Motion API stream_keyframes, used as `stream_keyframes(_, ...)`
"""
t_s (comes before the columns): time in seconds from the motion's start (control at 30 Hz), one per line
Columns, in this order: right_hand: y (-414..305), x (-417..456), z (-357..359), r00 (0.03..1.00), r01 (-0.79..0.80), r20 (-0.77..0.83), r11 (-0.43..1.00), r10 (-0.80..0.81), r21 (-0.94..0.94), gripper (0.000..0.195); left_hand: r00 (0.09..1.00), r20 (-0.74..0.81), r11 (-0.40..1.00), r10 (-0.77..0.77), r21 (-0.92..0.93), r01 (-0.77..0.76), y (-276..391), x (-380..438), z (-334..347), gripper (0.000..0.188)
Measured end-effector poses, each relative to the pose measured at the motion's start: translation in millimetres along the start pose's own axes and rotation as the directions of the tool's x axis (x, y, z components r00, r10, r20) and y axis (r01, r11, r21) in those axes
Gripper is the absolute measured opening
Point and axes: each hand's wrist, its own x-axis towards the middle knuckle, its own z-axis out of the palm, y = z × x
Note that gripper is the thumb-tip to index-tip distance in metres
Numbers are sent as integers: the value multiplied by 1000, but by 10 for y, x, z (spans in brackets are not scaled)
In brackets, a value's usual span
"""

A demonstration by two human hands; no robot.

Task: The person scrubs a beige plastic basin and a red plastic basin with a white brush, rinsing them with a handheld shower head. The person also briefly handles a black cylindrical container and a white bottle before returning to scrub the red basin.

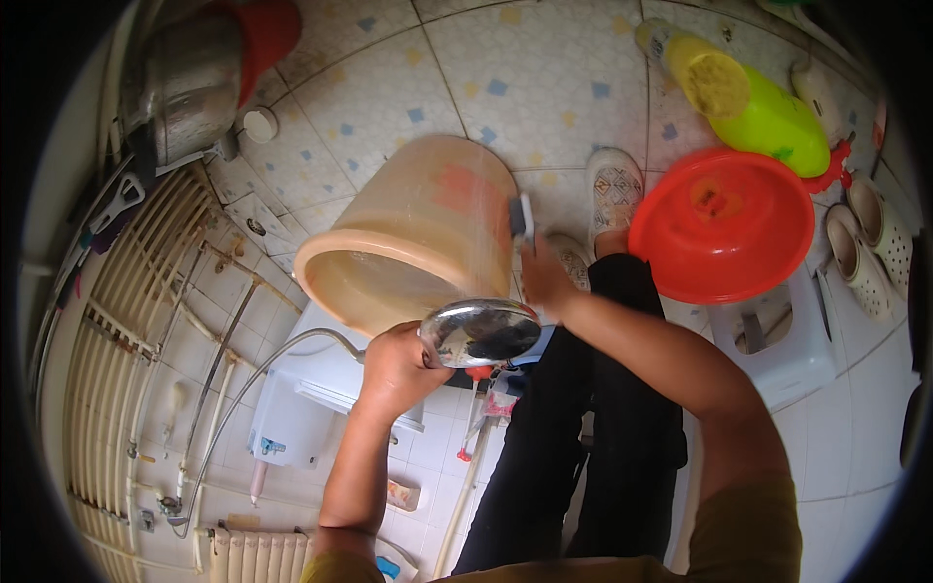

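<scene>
My left hand (399, 364) grips the handle of a chrome shower head (481, 331), with its metal hose trailing off to the left. Fine water streams show against the side of a beige plastic bucket (423, 197), which lies tilted with its mouth towards me. In my right hand (547, 280), somewhat blurred, is a brush (522, 217) with a light back and a dark bristle side, close to the bucket's right side. The bristles seem near the wall of the bucket; whether they touch it I cannot tell.
A red plastic basin (729, 255) rests on a pale plastic stool (780, 364) at the right, near cream clogs (860, 255). Yellow-green containers (765, 109) lie behind it. A white toilet (291, 423) stands below the bucket, pipes (233, 321) run along the left, and a floor drain (255, 226) lies nearby.
</scene>
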Motion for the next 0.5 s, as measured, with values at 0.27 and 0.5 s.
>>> stream_keyframes(0.27,-376,-103,-30,820,529,176,605,-544,-595,49,988,-150,988,-41,-152,18,-126,-113,76,18)
stream_keyframes(0.5,-1115,753,289,828,447,160,460,-537,-767,38,975,-196,973,-100,-222,55,-307,-122,-137,21)
